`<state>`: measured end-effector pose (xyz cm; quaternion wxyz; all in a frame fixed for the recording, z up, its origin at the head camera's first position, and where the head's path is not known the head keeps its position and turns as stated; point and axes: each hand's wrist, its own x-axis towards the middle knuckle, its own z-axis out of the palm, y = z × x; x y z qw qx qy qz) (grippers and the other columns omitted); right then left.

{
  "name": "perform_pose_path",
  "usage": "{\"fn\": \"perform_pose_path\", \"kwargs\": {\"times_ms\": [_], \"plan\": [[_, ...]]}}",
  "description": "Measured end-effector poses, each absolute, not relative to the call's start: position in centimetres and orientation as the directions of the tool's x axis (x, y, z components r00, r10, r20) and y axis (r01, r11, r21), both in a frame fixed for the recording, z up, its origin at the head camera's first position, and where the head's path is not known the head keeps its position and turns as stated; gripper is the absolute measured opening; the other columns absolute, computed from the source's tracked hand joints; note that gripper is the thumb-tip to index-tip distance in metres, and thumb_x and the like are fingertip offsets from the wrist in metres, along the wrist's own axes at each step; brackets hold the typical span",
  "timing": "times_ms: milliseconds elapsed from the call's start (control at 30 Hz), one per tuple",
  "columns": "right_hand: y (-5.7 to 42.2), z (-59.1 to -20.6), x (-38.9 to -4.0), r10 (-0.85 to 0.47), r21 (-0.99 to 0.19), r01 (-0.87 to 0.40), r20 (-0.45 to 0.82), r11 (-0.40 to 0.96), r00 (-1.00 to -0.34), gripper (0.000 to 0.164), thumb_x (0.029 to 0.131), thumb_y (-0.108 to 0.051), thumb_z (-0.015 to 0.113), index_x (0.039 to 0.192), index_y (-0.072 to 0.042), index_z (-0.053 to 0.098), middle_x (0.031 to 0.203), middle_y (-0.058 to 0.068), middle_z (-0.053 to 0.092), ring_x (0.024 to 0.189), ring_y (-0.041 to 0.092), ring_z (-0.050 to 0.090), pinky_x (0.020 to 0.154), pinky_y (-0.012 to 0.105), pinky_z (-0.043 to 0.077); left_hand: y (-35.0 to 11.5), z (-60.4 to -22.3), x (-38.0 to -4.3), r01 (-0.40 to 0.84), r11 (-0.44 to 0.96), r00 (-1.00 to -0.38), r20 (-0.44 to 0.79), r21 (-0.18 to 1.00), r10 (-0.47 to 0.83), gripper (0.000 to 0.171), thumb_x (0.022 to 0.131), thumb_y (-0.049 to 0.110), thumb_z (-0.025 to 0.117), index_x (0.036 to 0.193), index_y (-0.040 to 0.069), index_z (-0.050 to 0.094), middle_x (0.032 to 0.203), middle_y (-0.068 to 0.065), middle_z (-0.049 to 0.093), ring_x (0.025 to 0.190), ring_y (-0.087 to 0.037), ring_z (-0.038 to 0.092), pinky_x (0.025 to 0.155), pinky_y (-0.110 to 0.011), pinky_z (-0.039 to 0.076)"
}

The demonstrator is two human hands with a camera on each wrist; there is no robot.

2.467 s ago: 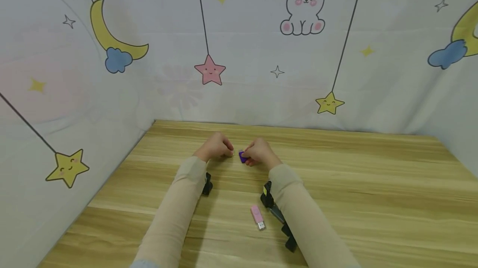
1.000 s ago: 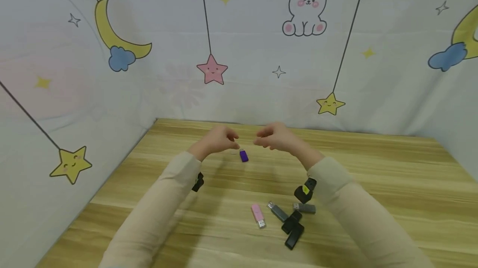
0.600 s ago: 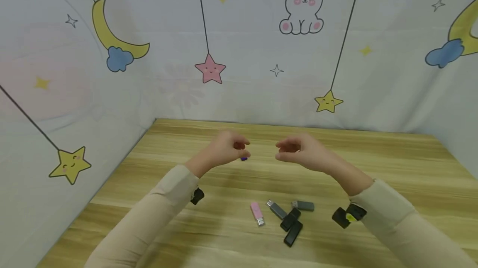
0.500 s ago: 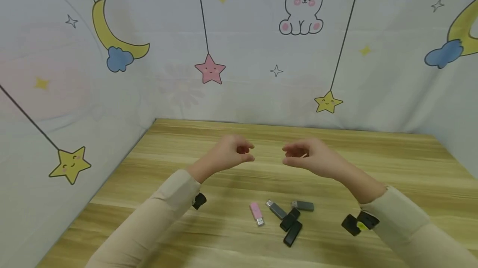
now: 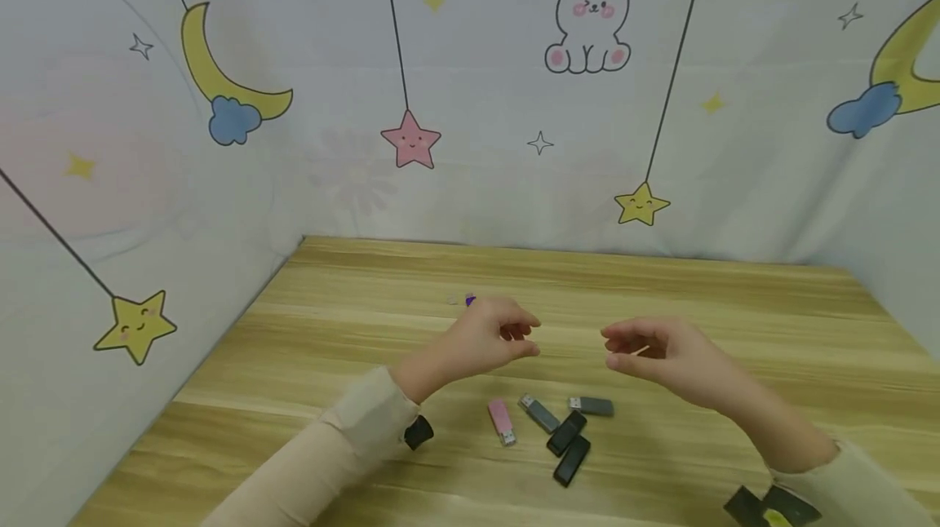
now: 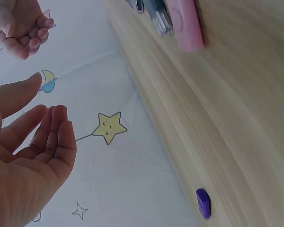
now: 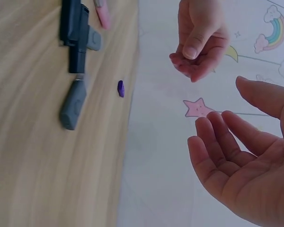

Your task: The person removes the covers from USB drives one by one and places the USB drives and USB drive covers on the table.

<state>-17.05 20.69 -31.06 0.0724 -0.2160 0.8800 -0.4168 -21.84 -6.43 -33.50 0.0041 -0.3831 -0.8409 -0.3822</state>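
Note:
In the head view my left hand [image 5: 488, 341] hovers over the middle of the table, fingers loosely bent and nothing between them. To its right my right hand [image 5: 679, 357] is also raised, thumb and fingers apart and the palm bare in the right wrist view. Below the hands lie a pink USB stick [image 5: 502, 421], a grey USB stick [image 5: 540, 414] and another grey stick [image 5: 593, 406]. Two black USB sticks [image 5: 572, 462] lie end to end beside them. Behind my left hand, a purple USB stick [image 5: 471, 299] is mostly hidden; the left wrist view shows it [image 6: 203, 203] whole.
A tiny pale piece [image 5: 452, 300] lies left of the purple stick. The wooden table [image 5: 734, 307] ends at a patterned cloth [image 5: 485, 201] along its back and sides. A black wrist camera [image 5: 419, 432] hangs below my left cuff.
The right hand has let go of the purple stick, which stays on the table. Both hands have lifted and moved right and nearer, drawing apart, uncovering the grey and black sticks.

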Motion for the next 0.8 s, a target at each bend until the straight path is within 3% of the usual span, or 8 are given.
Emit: {"fn": "perform_pose_path", "kwargs": {"times_ms": [433,800], "plan": [[21.3,-34.3,-16.4,-0.436,-0.817,-0.292,0.056,0.497,-0.898,0.040,0.091,-0.017,0.067,0.122,0.008,0.059,0.108,0.016,0.066,0.092,0.004,0.060,0.076,0.025,0.053,-3.1,-35.7,-20.5,0.607,0.363,-0.667,0.204,0.707,0.717,0.029,0.085,0.007,0.073,0.112,-0.003,0.068,0.099,-0.014,0.067,0.089,-0.017,0.061,0.076,-0.015,0.050],[21.5,-36.0,-16.7,-0.436,-0.806,-0.269,0.015,0.527,-0.900,0.040,0.090,-0.019,0.068,0.120,0.008,0.061,0.109,0.016,0.066,0.093,0.011,0.062,0.076,0.024,0.053,-1.9,-36.4,-20.9,0.578,0.394,-0.663,0.130,0.714,0.737,0.030,0.084,0.004,0.073,0.113,-0.005,0.067,0.100,-0.016,0.066,0.089,-0.017,0.062,0.076,-0.014,0.050]]}}
